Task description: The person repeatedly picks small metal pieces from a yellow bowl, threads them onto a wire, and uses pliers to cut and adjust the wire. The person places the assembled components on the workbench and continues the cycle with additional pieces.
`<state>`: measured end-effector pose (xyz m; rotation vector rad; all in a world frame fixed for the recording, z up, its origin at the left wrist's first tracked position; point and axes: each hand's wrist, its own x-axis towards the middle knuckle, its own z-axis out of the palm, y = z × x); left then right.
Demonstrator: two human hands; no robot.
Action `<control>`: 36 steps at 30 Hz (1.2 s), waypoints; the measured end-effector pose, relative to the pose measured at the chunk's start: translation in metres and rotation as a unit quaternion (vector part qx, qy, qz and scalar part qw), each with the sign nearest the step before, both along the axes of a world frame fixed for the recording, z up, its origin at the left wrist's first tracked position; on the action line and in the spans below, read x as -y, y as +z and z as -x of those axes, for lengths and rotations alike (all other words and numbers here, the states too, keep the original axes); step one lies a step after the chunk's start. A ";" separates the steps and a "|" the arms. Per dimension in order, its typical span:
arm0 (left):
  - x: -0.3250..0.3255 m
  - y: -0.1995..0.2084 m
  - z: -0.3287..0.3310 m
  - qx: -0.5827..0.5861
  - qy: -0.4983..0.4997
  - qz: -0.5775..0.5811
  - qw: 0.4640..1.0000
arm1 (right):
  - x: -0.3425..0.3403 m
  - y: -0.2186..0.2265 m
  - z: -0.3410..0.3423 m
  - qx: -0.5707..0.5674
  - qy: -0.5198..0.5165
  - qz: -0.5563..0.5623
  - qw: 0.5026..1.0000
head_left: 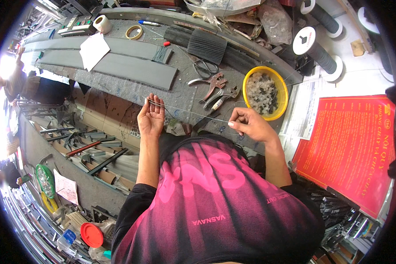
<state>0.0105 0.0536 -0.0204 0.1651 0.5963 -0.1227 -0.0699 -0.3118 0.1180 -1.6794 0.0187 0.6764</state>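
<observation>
A thin, pale cord (193, 113) stretches nearly straight between my two hands, over the front edge of the grey workbench. My left hand (152, 119) is turned palm up with its fingers extended; the cord crosses the fingers beside the thumb tip and appears held there. At the other end, my right hand (251, 125) has its fingers curled in and pinches the cord between thumb and forefinger. Beyond the cord lie pliers with red-brown handles (214, 86), a second hand tool (226, 96) and black-handled scissors (205, 69). How the cord ends is too fine to make out.
Right of the tools stands a yellow basket (282, 110) of small translucent pieces. Long grey strips (141, 72) lie across the bench, with a white paper (94, 52) on top. Large spools (323, 57) stand back right, near a red sign (343, 149). Metal offcuts (90, 147) fill a trough at left.
</observation>
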 end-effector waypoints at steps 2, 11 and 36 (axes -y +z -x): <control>-0.001 0.002 -0.001 -0.007 0.006 -0.005 1.000 | 0.000 -0.001 0.001 -0.001 0.002 -0.003 1.000; -0.015 0.007 -0.012 0.026 0.020 -0.013 0.999 | 0.010 -0.003 0.008 -0.013 0.010 0.023 1.000; 0.007 0.015 0.006 0.088 -0.130 -0.284 0.946 | 0.020 0.008 -0.068 0.240 -0.282 0.128 0.920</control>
